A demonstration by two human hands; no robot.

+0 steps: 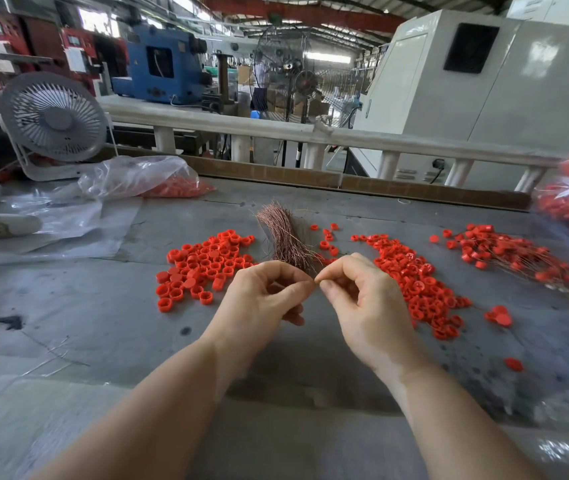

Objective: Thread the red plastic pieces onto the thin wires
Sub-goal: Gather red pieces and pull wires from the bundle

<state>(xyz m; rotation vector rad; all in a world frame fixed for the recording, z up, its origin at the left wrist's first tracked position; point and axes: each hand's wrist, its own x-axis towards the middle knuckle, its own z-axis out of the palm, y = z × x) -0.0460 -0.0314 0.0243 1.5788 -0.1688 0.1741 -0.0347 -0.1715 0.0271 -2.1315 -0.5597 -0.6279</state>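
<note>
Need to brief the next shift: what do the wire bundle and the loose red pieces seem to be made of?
The wire bundle looks like thin bare metal, coppery pink with a faint sheen, its strands splaying stiffly; possibly copper or coated steel. The red pieces look like moulded plastic, uniform bright red with a satin surface and identical ring shapes.

We see a small grey desk fan (53, 119) standing at the far left of the grey tabletop (78, 317), clear plastic sheeting (58, 216) lying beside it, a white railing (276, 133) behind, and a blue machine (163, 64) beyond.
</note>
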